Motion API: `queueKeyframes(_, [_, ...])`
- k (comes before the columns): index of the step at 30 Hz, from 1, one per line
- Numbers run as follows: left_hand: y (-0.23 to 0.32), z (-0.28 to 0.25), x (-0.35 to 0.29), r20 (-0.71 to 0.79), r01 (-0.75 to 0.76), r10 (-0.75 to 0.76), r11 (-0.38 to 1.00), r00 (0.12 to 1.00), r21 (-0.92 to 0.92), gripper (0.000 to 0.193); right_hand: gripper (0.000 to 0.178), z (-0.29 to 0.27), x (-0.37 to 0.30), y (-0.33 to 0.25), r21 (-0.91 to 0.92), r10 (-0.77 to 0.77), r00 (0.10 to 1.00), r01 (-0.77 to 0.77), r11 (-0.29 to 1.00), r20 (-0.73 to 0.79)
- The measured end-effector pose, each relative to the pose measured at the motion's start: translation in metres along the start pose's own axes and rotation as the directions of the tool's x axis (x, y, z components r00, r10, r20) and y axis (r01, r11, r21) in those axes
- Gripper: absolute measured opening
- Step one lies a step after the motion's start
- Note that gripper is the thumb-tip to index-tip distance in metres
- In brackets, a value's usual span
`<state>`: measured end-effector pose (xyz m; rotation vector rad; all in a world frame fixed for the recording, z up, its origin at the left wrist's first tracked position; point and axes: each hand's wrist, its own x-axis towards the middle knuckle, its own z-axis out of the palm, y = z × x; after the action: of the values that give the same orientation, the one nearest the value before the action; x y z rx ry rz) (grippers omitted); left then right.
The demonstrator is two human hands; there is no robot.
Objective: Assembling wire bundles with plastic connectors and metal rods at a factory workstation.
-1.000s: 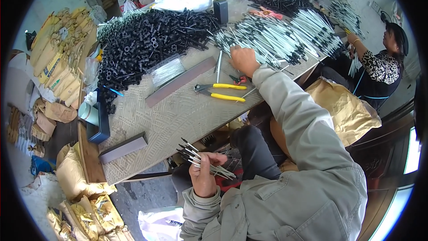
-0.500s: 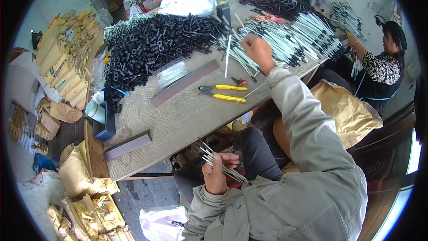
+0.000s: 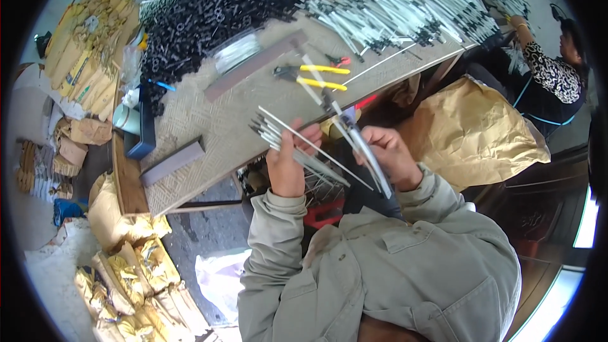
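In front of my body, my left hand point(image 3: 289, 163) is closed round a loose bundle of thin white rods point(image 3: 271, 136) with dark ends. One longer white rod point(image 3: 316, 149) lies slantwise across that bundle. My right hand point(image 3: 394, 153), just to the right, grips a few pale rods point(image 3: 361, 151) with a black part on them, smeared by motion. Both hands are over my lap, off the table's front edge. Beyond them, yellow-handled pliers point(image 3: 323, 77) lie on the table, with a small red-handled tool point(image 3: 339, 61) next to them.
Black plastic parts point(image 3: 209, 31) form a large heap on the table point(image 3: 183, 117); white rods point(image 3: 380, 9) are piled to its right. Flat metal bars point(image 3: 172, 161) lie nearer. A big brown paper sack point(image 3: 475, 133) is at my right, near another person point(image 3: 551, 76). Wrapped packages point(image 3: 136, 278) stand lower left.
My right hand has come back from the rod pile to beside my left hand, now with pale rods in it. My left hand has risen with its bundle. The view has tilted downward.
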<state>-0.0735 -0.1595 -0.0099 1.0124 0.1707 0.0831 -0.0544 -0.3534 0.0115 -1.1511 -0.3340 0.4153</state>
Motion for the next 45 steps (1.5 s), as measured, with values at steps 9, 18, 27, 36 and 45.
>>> queueKeyframes(9, [0.021, 0.024, -0.023, -0.23, -0.249, 0.263, 0.965, 0.937, 0.087, 0.024, 0.013, 0.019, 0.001, 0.03, -0.028, 0.296, 0.909, -0.301, 0.953, 0.294])
queueKeyframes(18, [0.043, 0.006, -0.036, -0.314, -0.32, 0.265, 0.937, 0.912, -0.137, 0.033, 0.017, -0.085, 0.215, -0.054, -0.988, -0.531, 0.837, 0.153, -0.008, 0.134])
queueKeyframes(27, [0.04, -0.022, -0.051, 0.007, -0.338, 0.361, 0.88, 0.933, -0.334, 0.024, 0.02, -0.136, 0.307, -0.02, -0.925, -0.587, 0.801, -0.304, -0.229, -0.118])
queueKeyframes(36, [0.016, 0.006, -0.055, 0.137, -0.034, 0.036, 0.999, 0.99, -0.019, 0.028, 0.009, -0.082, 0.213, -0.095, -0.621, -0.828, 0.484, 0.565, 0.543, -0.284])
queueKeyframes(45, [0.03, 0.017, -0.026, -0.094, -0.24, 0.239, 0.971, 0.967, -0.003, 0.038, 0.014, -0.004, 0.028, -0.021, -0.563, -0.777, 0.592, 0.576, 0.594, -0.214])
